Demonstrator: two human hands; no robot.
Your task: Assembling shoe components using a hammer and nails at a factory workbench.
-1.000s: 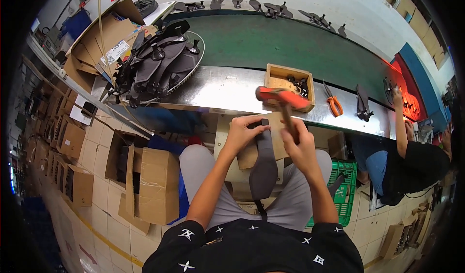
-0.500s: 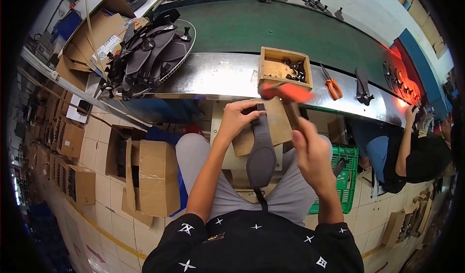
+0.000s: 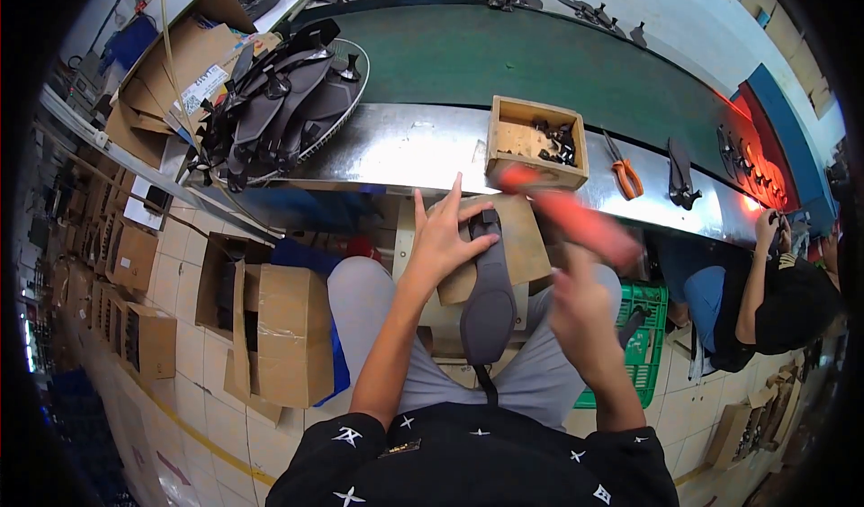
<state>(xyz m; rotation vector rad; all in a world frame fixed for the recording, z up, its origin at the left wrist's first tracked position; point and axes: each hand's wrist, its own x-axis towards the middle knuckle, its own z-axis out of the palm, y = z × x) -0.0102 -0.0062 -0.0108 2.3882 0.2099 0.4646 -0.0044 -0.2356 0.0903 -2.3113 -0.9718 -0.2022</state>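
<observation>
A dark grey shoe sole [image 3: 489, 300] lies lengthwise on a tan board [image 3: 531, 237], its wide end toward my lap and its narrow end carrying a small dark block. My left hand [image 3: 443, 242] steadies that narrow end between thumb and index finger, the other fingers spread upward. In my right hand [image 3: 583, 314] is a hammer [image 3: 585, 226] with a red-orange head, smeared by motion. The hammer is raised to the right of the sole, apart from it. Its handle is mostly lost in the blur.
A wooden box [image 3: 540, 172] of small black pieces and orange-handled pliers [image 3: 624, 170] rest on the metal ledge. Heeled soles fill a wire basket [image 3: 346, 102] at left. Beyond runs a green belt [image 3: 540, 62]. Cardboard boxes [image 3: 292, 332] and a green crate [image 3: 643, 354] flank me. Another person [image 3: 783, 300] sits at right.
The hammer has swung rightward and slightly nearer, away from above the board. My left hand's back fingers have spread out, with thumb and index finger still at the sole's narrow end.
</observation>
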